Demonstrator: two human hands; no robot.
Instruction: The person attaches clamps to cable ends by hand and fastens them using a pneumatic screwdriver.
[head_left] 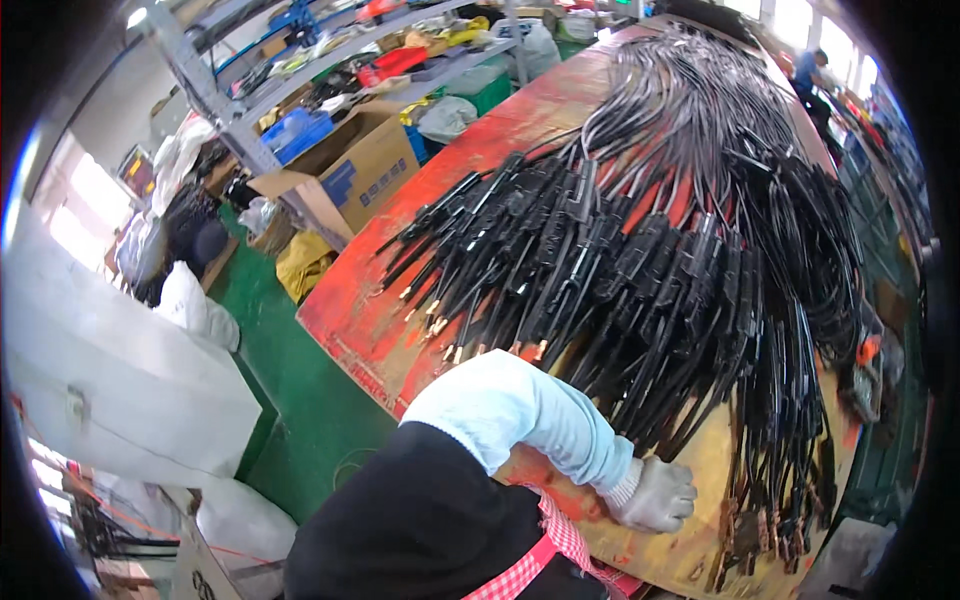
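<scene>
Red table, black cables fanned across it. My left hand sits curled just beside them; I can't tell if the grip holds anything. Right hand unseen. Looks like cable handling; next likely calls for pinching one cable.

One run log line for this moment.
left hand: gloved, curled, near black cables | right hand: not in view | table: cables spread over it

L arm bent, forearm angled R — gloved L hand, fingers curled.
</scene>
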